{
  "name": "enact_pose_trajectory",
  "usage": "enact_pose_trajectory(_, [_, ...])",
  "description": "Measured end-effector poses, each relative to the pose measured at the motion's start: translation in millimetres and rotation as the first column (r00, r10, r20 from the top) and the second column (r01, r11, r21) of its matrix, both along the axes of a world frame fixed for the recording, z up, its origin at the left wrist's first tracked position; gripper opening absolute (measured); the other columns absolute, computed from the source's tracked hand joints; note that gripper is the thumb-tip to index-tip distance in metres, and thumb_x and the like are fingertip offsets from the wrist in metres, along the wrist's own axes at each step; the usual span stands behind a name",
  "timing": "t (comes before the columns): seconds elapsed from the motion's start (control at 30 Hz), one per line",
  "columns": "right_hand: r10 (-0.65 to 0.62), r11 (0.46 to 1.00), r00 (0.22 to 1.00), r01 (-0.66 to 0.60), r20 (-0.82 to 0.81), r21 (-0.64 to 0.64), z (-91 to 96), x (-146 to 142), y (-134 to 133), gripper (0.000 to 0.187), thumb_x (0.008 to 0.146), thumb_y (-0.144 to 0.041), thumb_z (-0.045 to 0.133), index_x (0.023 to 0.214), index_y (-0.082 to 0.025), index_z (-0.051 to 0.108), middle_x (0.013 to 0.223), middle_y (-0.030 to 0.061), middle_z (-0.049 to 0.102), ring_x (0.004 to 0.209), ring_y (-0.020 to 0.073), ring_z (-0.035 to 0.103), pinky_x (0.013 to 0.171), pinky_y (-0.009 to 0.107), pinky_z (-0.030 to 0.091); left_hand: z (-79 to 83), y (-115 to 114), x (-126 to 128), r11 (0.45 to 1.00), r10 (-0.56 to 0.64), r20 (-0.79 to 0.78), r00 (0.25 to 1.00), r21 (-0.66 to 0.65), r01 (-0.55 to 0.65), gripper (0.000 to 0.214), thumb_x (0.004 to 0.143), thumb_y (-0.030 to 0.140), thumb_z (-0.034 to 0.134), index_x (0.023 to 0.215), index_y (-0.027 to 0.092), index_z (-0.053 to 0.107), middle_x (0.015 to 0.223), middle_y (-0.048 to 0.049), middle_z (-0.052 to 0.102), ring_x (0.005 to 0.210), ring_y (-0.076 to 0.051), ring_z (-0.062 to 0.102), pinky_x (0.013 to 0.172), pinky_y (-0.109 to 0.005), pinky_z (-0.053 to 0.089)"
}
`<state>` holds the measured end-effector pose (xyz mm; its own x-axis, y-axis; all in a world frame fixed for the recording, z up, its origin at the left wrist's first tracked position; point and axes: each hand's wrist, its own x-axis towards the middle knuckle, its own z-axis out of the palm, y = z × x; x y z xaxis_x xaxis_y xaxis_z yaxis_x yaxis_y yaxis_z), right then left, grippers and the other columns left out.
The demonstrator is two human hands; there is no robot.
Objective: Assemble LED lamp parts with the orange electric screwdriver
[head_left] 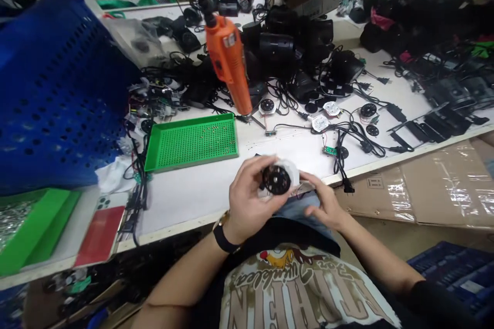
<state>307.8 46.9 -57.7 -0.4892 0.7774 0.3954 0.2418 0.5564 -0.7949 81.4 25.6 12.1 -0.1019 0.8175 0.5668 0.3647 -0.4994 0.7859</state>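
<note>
The left hand (249,196) grips a black disc (277,180) backed with white, the right hand (326,201) touching its edge; a green tray (192,142) and an orange screwdriver (227,64) sit farther off.

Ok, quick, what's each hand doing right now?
Left hand: closed, holding a black round disc.
Right hand: half curled at the edge of a white piece; cannot tell if it is gripping.

No words read clearly: the large print on the T-shirt (304,288) is upside down, too warped to make out.
</note>
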Motion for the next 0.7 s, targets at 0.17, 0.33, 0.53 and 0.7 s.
enact_pose_trajectory(0.17, [-0.492, 0.87, 0.866, 0.493, 0.087, 0.01, 19.8, 40.7, 84.0, 0.037, 0.094, -0.047, 0.06, 0.12, -0.021, 0.067, 0.119, 0.0133, 0.072, 0.104, 0.0272, 0.07, 0.095, 0.048, 0.057, 4.5, 114.0, 16.4, 0.99, -0.105, -0.155, 0.982, -0.108, 0.089, 0.052, 0.084, 0.031, 0.08, 0.129, 0.022, 0.057, 0.128, -0.0096, 0.064, 0.116, -0.023, 0.065, 0.093, -0.036, 0.06])
enact_pose_trajectory(0.33, [-0.474, 0.876, 0.782, 0.463, 0.404, 0.132, 13.6, 38.2, 171.3, 0.067, 0.081, -0.04, 0.073, 0.138, -0.011, 0.055, 0.137, 0.0238, 0.063, 0.123, 0.0385, 0.06, 0.109, 0.057, 0.046, -31.2, 215.4, 30.9, 0.96, -0.147, -0.422, 0.895, -0.28, 0.026, 0.046, 0.071, 0.012, 0.081, 0.112, 0.015, 0.06, 0.115, -0.0116, 0.067, 0.111, -0.027, 0.062, 0.103, -0.046, 0.051])
enact_pose_trajectory(0.53, [-0.457, 0.885, 0.753, 0.44, 0.474, 0.154, 3.8, 29.7, 184.4, 0.064, 0.075, -0.036, 0.076, 0.132, -0.011, 0.06, 0.128, 0.0225, 0.067, 0.122, 0.0404, 0.059, 0.109, 0.056, 0.045, -59.4, 229.7, 33.7, 0.93, -0.173, -0.482, 0.859, -0.366, -0.018, 0.054, 0.067, 0.009, 0.079, 0.118, 0.009, 0.06, 0.115, -0.0174, 0.065, 0.111, -0.032, 0.061, 0.101, -0.051, 0.051])
enact_pose_trajectory(0.7, [-0.491, 0.861, 0.839, 0.428, 0.233, 0.273, 15.0, 31.6, 148.2, 0.056, 0.079, -0.038, 0.072, 0.129, -0.015, 0.06, 0.126, 0.0187, 0.065, 0.12, 0.0357, 0.061, 0.108, 0.052, 0.05, -40.1, 188.2, 31.2, 0.959, -0.219, -0.548, 0.807, -0.275, 0.073, 0.067, 0.073, 0.016, 0.076, 0.136, 0.012, 0.055, 0.136, -0.0179, 0.057, 0.133, -0.036, 0.048, 0.116, -0.054, 0.038])
